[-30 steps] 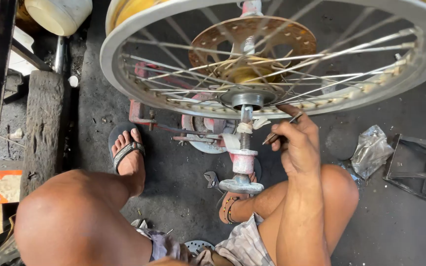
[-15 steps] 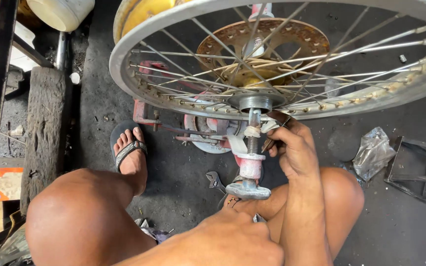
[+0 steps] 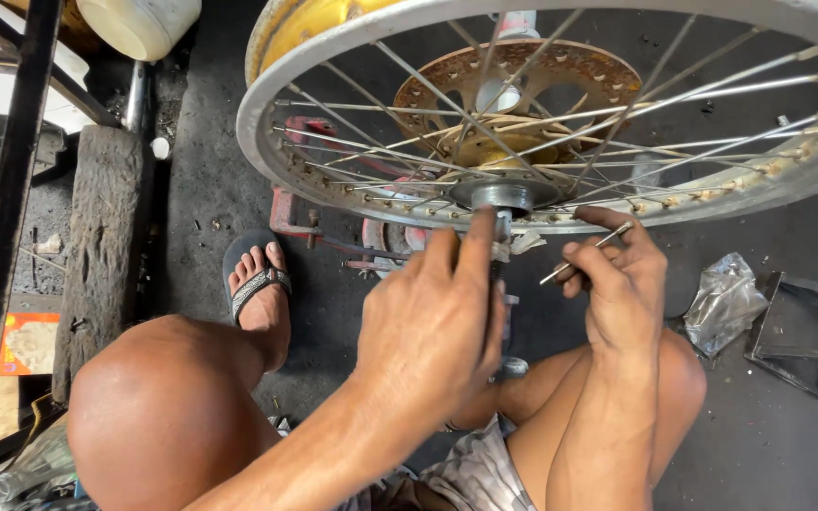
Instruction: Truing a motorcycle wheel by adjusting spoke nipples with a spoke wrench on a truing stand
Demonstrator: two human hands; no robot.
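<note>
- Left hand (image 3: 433,312), centre: fingers pinch the axle (image 3: 504,227) under the wheel (image 3: 333,180).
- Right hand (image 3: 617,284): closed around a spoke (image 3: 584,254).
- Orange package (image 3: 26,343), left edge; clear bag (image 3: 723,301), right.

The spoked wheel (image 3: 560,142) lies roughly flat above the person's knees, its silver metal rim (image 3: 267,170) worn and speckled with rust around the spoke nipples. Thin steel spokes radiate from the central hub (image 3: 506,194), a round grey metal boss at the near side of the wheel's centre. Behind the spokes sits a rusty brown brake disc (image 3: 560,80) with small drilled holes. Directly below the hub, a vertical axle shaft (image 3: 504,237) is largely hidden; pale wrapping shows at its upper end. A single loose spoke (image 3: 587,254), thin, straight and silver, lies tilted just right of the shaft, pinched near its middle.
</note>
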